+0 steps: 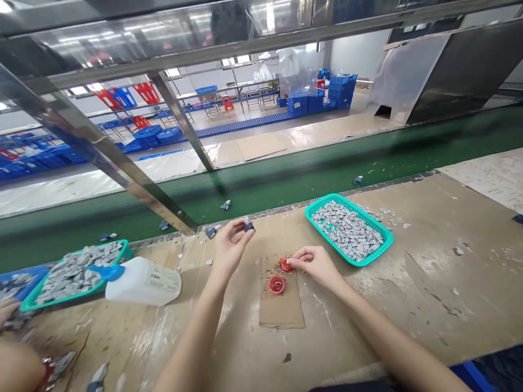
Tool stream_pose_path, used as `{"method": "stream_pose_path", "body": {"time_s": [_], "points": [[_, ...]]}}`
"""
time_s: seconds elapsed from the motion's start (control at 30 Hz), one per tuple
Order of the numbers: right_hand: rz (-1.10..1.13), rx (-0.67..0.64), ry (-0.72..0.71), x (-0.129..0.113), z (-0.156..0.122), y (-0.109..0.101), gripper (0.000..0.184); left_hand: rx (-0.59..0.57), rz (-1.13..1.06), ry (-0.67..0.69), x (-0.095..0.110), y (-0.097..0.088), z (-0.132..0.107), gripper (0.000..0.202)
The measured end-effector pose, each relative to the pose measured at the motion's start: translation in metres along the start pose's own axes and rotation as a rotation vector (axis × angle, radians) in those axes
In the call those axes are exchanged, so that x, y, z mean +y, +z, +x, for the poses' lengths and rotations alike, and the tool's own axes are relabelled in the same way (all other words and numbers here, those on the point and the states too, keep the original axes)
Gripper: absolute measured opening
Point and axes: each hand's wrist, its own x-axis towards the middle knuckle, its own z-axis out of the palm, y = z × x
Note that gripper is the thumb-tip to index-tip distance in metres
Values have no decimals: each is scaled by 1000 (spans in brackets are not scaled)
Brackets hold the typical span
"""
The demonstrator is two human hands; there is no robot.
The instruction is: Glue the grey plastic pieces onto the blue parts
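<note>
My left hand [229,247] is raised over the bench and pinches a small grey-and-dark part [248,225] between thumb and fingertips. My right hand [315,263] rests on the bench with its fingers closed on a small red cap [286,265]. A second red cap [277,284] lies open side up just in front, on a brown cardboard piece [281,305]. To the right of my right hand stands a teal basket [371,259] filled with several small grey parts [347,228].
A white bottle with a blue cap [141,280] lies on its side at left, beside another teal basket [122,253] of grey parts. A green conveyor belt [286,182] runs behind the bench with stray parts on it. Another person's arm [16,370] shows at bottom left.
</note>
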Motion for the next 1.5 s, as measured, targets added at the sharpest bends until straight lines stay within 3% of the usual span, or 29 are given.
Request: {"method": "stream_pose_path", "body": {"time_s": [0.07,0.2,0.37,0.53,0.67,0.77,0.93,1.07,1.33,1.5], "points": [[1,14,12,1,0,2,33,79,-93,-44,14,-10,-38,32],[9,22,16,-1,0,4,33,401,-360,-232,23,-20,-100,32],[20,27,64,-3,-1,8,35,608,-514,-376,11,-13,-136,28],[-25,33,14,-3,-3,9,33,545,-590,-455,10,8,-139,31],[55,11,67,-5,-6,5,36,481,-600,-430,17,24,-132,30],[176,-35,107,-15,-14,0,37,418,-608,-410,23,35,-128,30],[247,-76,44,-40,-36,-3,33,344,-630,-396,36,49,-127,29],[247,-126,17,-48,-46,1,32,318,-615,-398,45,54,-128,29],[176,-187,59,-40,-44,3,34,279,-614,-397,51,54,-130,24],[156,-370,135,-37,-44,-3,38,127,-568,-368,44,52,-130,19]]}}
